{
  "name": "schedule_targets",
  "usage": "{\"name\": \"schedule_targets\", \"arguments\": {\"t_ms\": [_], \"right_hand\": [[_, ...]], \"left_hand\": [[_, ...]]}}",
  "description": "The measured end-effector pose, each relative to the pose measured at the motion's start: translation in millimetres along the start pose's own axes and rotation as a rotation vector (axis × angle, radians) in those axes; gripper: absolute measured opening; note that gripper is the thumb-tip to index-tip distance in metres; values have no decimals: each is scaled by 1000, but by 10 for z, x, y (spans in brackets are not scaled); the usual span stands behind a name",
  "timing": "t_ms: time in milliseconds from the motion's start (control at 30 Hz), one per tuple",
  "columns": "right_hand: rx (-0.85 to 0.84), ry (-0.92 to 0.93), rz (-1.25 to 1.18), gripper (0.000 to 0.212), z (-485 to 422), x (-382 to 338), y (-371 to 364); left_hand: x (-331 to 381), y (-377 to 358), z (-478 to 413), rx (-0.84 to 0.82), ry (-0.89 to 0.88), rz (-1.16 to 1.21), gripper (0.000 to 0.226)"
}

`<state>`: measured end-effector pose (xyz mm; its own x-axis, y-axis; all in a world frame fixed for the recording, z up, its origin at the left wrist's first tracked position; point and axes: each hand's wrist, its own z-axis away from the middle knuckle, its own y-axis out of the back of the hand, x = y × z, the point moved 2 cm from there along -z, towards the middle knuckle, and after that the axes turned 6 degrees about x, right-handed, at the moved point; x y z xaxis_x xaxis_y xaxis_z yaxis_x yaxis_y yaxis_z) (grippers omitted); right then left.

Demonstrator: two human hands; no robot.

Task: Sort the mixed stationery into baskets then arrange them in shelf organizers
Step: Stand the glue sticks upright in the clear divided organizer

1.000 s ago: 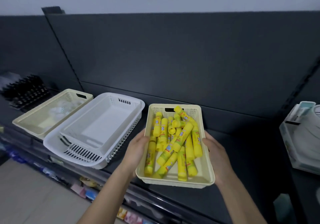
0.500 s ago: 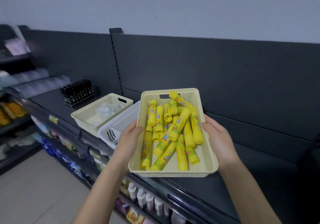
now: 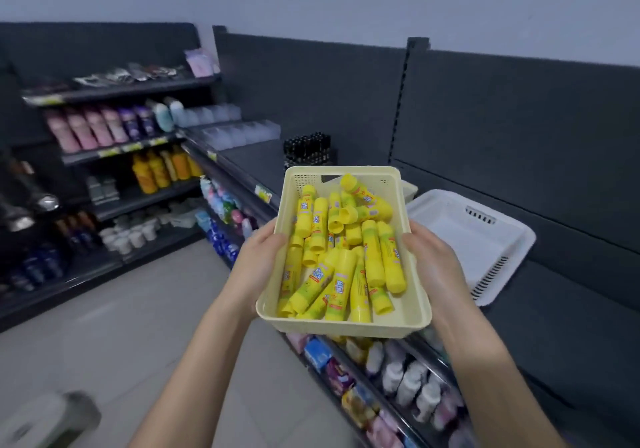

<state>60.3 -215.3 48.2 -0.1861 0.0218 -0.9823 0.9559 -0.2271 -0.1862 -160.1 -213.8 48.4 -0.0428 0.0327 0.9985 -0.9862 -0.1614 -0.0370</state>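
A cream plastic basket (image 3: 410,316) full of several yellow glue sticks (image 3: 341,250) hangs in the air in front of me, clear of the dark shelf (image 3: 540,312). My left hand (image 3: 258,260) grips its left long side and my right hand (image 3: 433,260) grips its right long side, thumbs over the rim. The basket tilts slightly toward me, and the sticks lie piled in a loose heap.
White nested baskets (image 3: 485,239) rest on the shelf at right, with another cream basket (image 3: 410,189) partly hidden behind the held one. A black rack of small items (image 3: 306,148) stands farther back. Clear shelf organizers (image 3: 239,132) and shelves of bottles fill the left. Grey floor lies below left.
I have lifted the basket off the shelf and turned left with it. The white baskets now lie to the right, and the aisle with bottle shelves has come into view.
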Motion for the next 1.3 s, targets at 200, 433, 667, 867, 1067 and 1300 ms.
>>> {"name": "schedule_targets", "arguments": {"t_ms": [200, 433, 667, 867, 1067, 1300], "right_hand": [[-160, -86, -7, 37, 11, 531, -983], [-284, -216, 38, 37, -429, 963, -1865], [-392, -219, 16, 36, -1432, 1187, -2815], [-468, -272, -18, 36, -2341, 1270, -3677], [-517, -328, -1, 33, -3002, 1445, -4471], [-472, -289, 9, 39, -3776, 1703, -5527]], "left_hand": [[-173, 1027, -69, 172, 67, -4, 44], [-389, 1726, -484, 319, 144, 13, 38], [-347, 2133, -1526, 454, 130, 39, 42], [-183, 2529, -2455, 535, 144, 52, 37], [-188, 3018, -3289, 577, 165, 85, 34], [-273, 3788, -4563, 543, 164, 68, 35]]}}
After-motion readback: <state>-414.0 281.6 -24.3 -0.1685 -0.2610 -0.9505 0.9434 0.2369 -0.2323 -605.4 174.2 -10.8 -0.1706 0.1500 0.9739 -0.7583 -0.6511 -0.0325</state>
